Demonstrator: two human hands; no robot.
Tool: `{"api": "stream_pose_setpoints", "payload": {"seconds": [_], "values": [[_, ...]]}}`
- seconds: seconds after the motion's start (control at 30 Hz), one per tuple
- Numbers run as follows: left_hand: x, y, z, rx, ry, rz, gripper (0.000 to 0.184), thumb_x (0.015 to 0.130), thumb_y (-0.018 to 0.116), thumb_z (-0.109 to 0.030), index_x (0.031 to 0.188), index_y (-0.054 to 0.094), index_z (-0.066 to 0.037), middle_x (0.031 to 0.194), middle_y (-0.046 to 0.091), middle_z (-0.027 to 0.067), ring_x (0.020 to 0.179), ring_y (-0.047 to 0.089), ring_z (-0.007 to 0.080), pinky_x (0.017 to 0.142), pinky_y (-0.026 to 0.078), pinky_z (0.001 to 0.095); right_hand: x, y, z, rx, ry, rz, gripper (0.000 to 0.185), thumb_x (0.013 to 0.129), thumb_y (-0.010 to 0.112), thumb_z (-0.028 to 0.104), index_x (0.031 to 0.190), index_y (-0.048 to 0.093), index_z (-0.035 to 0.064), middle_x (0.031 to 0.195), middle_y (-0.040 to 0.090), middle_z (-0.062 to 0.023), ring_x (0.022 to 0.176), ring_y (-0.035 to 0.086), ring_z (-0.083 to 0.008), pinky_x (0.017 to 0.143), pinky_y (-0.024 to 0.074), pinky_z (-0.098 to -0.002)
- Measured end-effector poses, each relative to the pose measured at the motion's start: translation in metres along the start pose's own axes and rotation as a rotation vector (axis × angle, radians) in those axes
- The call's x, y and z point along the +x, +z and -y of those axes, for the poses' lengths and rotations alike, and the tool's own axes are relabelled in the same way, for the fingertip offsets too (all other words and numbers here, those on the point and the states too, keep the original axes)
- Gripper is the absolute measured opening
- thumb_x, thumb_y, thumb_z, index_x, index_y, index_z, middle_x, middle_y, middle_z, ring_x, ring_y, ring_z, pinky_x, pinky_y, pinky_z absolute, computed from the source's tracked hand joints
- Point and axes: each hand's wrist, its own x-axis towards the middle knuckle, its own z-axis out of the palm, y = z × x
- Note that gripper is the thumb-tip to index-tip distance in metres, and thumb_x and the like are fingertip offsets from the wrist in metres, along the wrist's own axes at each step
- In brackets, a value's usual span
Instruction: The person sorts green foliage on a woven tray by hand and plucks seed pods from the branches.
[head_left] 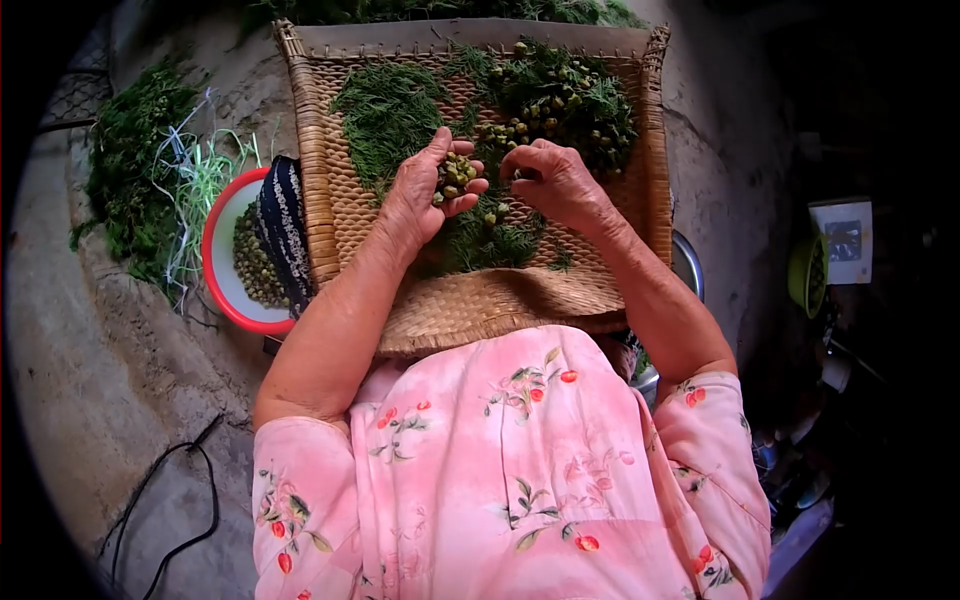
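A wicker tray [322, 190] lies in front of me with green sprigs [385, 115] on its left and a pile of sprigs with small green cones [590, 105] at its upper right. My left hand [425, 190] is cupped palm up and holds a heap of small green cones [454, 176]. Just to its right, my right hand [562, 182] is closed, thumb and fingertips pinched together; what is between them is too small to make out. Loose sprigs with a few cones [490, 235] lie below and between the hands.
A red-rimmed white basin [213, 235] with many small cones stands left of the tray, a dark patterned cloth [283, 230] over its edge. Greenery [135, 170] and pale plastic strands [200, 185] lie farther left. A black cable [205, 460] is at lower left, a green bowl [805, 275] at right.
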Motion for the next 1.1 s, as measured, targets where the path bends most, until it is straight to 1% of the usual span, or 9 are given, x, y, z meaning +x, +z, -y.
{"api": "stream_pose_setpoints", "payload": {"seconds": [0.13, 0.4, 0.5, 0.57, 0.6, 0.67, 0.7, 0.8, 1.1], "values": [[-0.001, 0.002, 0.003, 0.005, -0.035, 0.053, 0.042, 0.089, 0.046, -0.049, 0.101, 0.057, -0.01, 0.084, 0.062, 0.0056, 0.067, 0.064, 0.0168, 0.048, 0.055, 0.026, 0.003, -0.001, 0.013, 0.133, -0.117, -0.086, 0.022, 0.072, 0.067, 0.002, 0.093, 0.062, 0.0058, 0.078, 0.052, -0.0031, 0.068, 0.054, -0.012, 0.059, 0.0464, -0.0249], [-0.007, 0.011, 0.001, -0.042, -0.034, 0.071, 0.036, 0.091, 0.045, -0.047, 0.095, 0.057, -0.013, 0.078, 0.058, 0.0019, 0.065, 0.062, 0.016, 0.044, 0.053, 0.0278, 0.009, 0.01, 0.038, 0.302, -0.208, -0.124, 0.02, 0.076, 0.063, 0.001, 0.096, 0.062, 0.0045, 0.085, 0.058, -0.0054, 0.072, 0.059, -0.0119, 0.061, 0.05, -0.025], [-0.008, 0.01, 0.0, -0.084, -0.014, 0.06, 0.035, 0.091, 0.045, -0.044, 0.096, 0.057, -0.011, 0.077, 0.06, 0.0035, 0.064, 0.062, 0.0164, 0.042, 0.05, 0.0249, 0.01, 0.007, 0.026, 0.65, -0.021, -0.131, 0.022, 0.074, 0.064, 0.001, 0.095, 0.063, 0.0054, 0.088, 0.061, -0.0111, 0.07, 0.064, -0.0242, 0.062, 0.0517, -0.03], [-0.009, 0.01, -0.006, -0.052, -0.034, 0.039, 0.034, 0.091, 0.046, -0.041, 0.096, 0.058, -0.01, 0.08, 0.063, 0.006, 0.064, 0.063, 0.0169, 0.041, 0.048, 0.023, 0.009, -0.001, 0.017, 0.254, -0.031, -0.097, 0.018, 0.074, 0.064, 0.003, 0.091, 0.063, 0.006, 0.088, 0.061, -0.0118, 0.076, 0.063, -0.0284, 0.065, 0.0509, -0.0335], [-0.006, 0.007, -0.006, -0.082, -0.022, 0.025, 0.033, 0.091, 0.047, -0.039, 0.096, 0.059, -0.009, 0.085, 0.065, 0.0077, 0.064, 0.064, 0.0174, 0.041, 0.048, 0.0225, 0.007, -0.002, 0.011, 0.253, -0.027, -0.097, 0.018, 0.074, 0.064, 0.003, 0.091, 0.063, 0.006, 0.088, 0.061, -0.0118, 0.076, 0.063, -0.0284, 0.065, 0.0509, -0.0335], [-0.001, 0.003, -0.006, -0.091, 0.006, 0.009, 0.033, 0.091, 0.047, -0.039, 0.096, 0.059, -0.009, 0.085, 0.065, 0.0077, 0.064, 0.064, 0.0175, 0.041, 0.049, 0.0223, 0.003, 0.001, 0.0, -0.145, -0.089, 0.126, 0.017, 0.075, 0.063, 0.005, 0.091, 0.062, 0.0073, 0.088, 0.061, -0.0119, 0.083, 0.06, -0.0312, 0.07, 0.049, -0.0384], [0.0, 0.002, -0.006, -0.101, 0.037, -0.009, 0.033, 0.091, 0.047, -0.038, 0.096, 0.06, -0.009, 0.085, 0.065, 0.0076, 0.064, 0.064, 0.0176, 0.042, 0.049, 0.0221, 0.001, 0.005, 0.003, -0.183, -0.021, 0.208, 0.02, 0.075, 0.061, 0.004, 0.094, 0.061, 0.0087, 0.089, 0.059, -0.0121, 0.086, 0.058, -0.0317, 0.072, 0.047, -0.042], [-0.001, 0.001, -0.006, -0.105, 0.04, -0.007, 0.033, 0.091, 0.048, -0.039, 0.097, 0.059, -0.009, 0.085, 0.065, 0.0076, 0.064, 0.064, 0.0171, 0.042, 0.049, 0.0216, -0.004, 0.016, 0.003, -0.323, -0.116, 0.336, 0.021, 0.074, 0.055, 0.002, 0.093, 0.059, 0.01, 0.091, 0.054, -0.013, 0.082, 0.059, -0.0321, 0.067, 0.0483, -0.0403], [-0.005, 0.005, -0.004, -0.08, 0.019, -0.028, 0.034, 0.092, 0.046, -0.04, 0.098, 0.06, -0.009, 0.085, 0.065, 0.007, 0.065, 0.064, 0.0162, 0.043, 0.049, 0.0217, -0.004, 0.032, -0.002, -0.456, -0.32, 0.333, 0.014, 0.076, 0.055, 0.008, 0.089, 0.058, 0.0119, 0.088, 0.051, -0.0103, 0.077, 0.059, -0.028, 0.058, 0.0485, -0.0383]]}}
